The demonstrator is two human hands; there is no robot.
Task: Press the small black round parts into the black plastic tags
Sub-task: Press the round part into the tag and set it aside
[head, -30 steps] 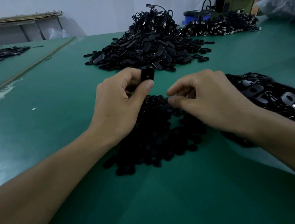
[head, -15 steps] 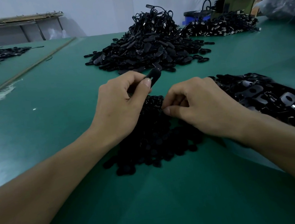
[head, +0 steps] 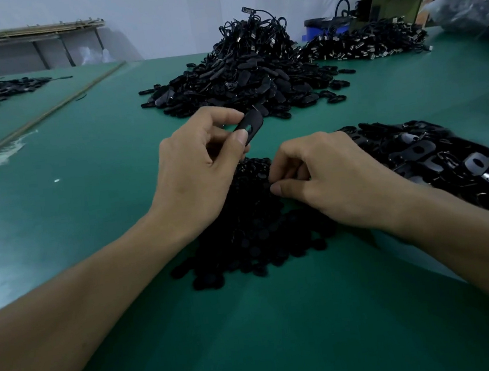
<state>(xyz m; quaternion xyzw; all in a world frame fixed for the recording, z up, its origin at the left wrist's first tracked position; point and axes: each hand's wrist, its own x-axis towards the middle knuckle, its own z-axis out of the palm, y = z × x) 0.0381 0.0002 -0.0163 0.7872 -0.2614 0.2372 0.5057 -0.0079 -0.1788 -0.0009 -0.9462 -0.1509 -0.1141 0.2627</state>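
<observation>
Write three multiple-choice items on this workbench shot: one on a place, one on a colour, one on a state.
1. Where does the heap of small round parts lie?
A. Under and between the left hand and right hand
B. On the rack by the wall
C. On the floor

2. What colour is the table top?
A. Grey
B. Green
C. Brown

3. What is the left hand doing?
A. Resting flat on the table
B. Pinching one black tag, held up off the table
C. Hanging empty

Answers:
1 A, the heap spreads just beneath both wrists.
2 B, the bare mat is green throughout.
3 B, thumb and fingers clamp the tag's near end.
</observation>
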